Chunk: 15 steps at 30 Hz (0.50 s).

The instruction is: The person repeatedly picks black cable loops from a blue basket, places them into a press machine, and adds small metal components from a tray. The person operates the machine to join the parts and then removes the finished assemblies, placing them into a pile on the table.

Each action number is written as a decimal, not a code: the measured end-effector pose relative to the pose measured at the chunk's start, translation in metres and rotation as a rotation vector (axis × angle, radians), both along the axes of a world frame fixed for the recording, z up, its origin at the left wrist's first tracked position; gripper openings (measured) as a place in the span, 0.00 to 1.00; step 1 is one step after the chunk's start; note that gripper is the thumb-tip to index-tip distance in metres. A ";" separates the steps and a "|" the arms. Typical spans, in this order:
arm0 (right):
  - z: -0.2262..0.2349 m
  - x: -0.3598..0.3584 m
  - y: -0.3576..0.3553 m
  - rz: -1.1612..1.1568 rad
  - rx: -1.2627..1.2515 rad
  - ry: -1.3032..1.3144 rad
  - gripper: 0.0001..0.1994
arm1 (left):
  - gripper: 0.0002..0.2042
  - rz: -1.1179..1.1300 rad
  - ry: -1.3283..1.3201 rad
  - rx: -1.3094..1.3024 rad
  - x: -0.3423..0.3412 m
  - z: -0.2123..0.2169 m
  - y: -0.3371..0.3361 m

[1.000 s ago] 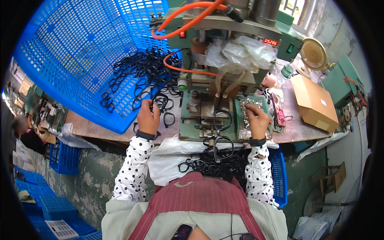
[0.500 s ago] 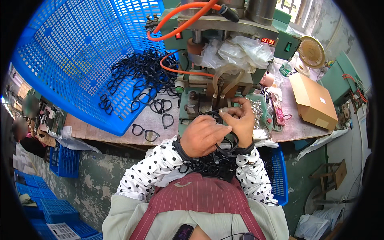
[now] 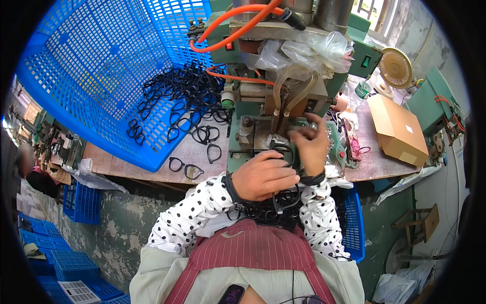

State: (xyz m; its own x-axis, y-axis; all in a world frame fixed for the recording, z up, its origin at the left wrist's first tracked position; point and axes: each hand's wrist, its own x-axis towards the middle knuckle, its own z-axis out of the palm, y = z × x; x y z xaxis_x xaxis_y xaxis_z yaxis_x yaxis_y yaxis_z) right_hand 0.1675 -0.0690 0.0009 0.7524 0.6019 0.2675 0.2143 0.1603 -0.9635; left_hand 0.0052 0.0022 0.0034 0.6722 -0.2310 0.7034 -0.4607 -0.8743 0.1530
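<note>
Both forearms come up from the lower edge in white sleeves with black dots, elbows bent and tucked close to the chest. The left hand (image 3: 263, 177) lies palm down across the middle, knuckles up, fingers curled together and pointing to the person's right, a dark band round its wrist. The right hand (image 3: 310, 144) is raised just above and beyond it, wrist cocked, back of the hand toward the camera, fingers bent downward with the fingertips bunched in a pinch. The two hands sit close together, almost touching.
</note>
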 end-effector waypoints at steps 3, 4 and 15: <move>-0.054 0.068 -0.015 -0.523 -0.336 -0.636 0.21 | 0.26 -0.029 0.020 -0.004 0.007 -0.007 0.011; -0.071 0.089 -0.024 -0.617 -0.556 -0.639 0.18 | 0.26 -0.039 0.021 -0.003 0.008 -0.008 0.013; -0.112 0.096 -0.039 -0.514 -0.524 -0.798 0.06 | 0.25 -0.042 0.009 0.000 0.010 -0.002 0.007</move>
State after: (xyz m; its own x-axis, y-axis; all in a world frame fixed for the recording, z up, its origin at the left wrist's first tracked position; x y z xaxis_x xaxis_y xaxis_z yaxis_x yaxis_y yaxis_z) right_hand 0.2639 -0.1077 -0.1109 0.6704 0.4461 0.5930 0.7336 -0.5188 -0.4390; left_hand 0.0149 0.0088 0.0016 0.6680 -0.2592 0.6976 -0.4953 -0.8545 0.1568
